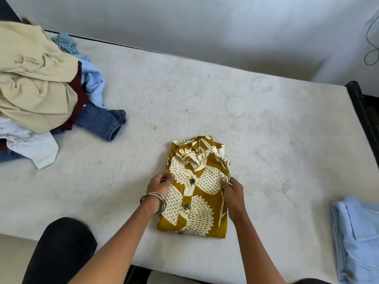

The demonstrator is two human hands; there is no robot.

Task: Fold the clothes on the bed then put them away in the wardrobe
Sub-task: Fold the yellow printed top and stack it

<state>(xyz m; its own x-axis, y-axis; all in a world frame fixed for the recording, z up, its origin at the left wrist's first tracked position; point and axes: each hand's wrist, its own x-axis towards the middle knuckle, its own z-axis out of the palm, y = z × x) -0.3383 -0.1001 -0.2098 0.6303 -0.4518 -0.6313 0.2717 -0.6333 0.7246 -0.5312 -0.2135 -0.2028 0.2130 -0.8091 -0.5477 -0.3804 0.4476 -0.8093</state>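
Your left hand [161, 182] and right hand [231, 188] each pinch a side edge of the folded mustard printed shirt [195, 189] lying mid-bed [225, 103]. One folded light-blue garment [356, 238] lies at right. The unfolded pile [41, 91] at left remains; no wardrobe is in view.

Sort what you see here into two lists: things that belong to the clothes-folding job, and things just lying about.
Part of the job:
- printed shirt, pinched at its sides by left hand and right hand
- pile of unfolded clothes
- folded blue garment
- mattress

Just lying about:
- cable on the wall
- bangles
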